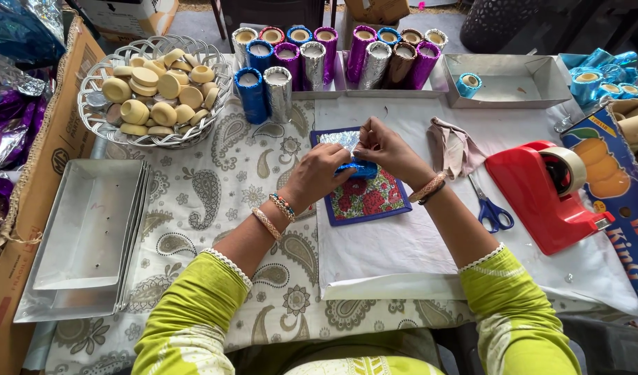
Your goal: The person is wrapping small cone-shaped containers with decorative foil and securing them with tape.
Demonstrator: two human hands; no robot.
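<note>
Evidently a small cylinder half-covered in blue foil (361, 169) is being wrapped over a floral mat (371, 198) that lies on a white cloth (395, 243). The cylinder is gripped between both hands: the left hand (317, 177) is closed around its near side, and the right hand (385, 151) is pinched narrowly on the foil's upper edge, where a loose silver sheet (341, 140) shows just beyond the fingers.

Several risks can be judged from this. Foil of this kind is thin, so it could be torn or creased if it were pulled too hard by the pinching fingers — and a crease, once set, would probably stay visible. The cylinder is largely hidden by the hands, so how squarely the foil sits cannot be told; a skewed start would likely leave a bare strip at one end. A slip of the left hand's grip could let the wrap spring loose.

Nearby, a red tape dispenser (544, 194) and blue-handled scissors (491, 208) lie to the right, well apart from the hands, with a crumpled rag (452, 147) between — a reach for tape would leave the piece held one-handed. Finished foil-wrapped cylinders (312, 59) stand in rows behind, and a wire basket (97, 118) of cream-coloured discs (159, 90) sits at the far left.
</note>
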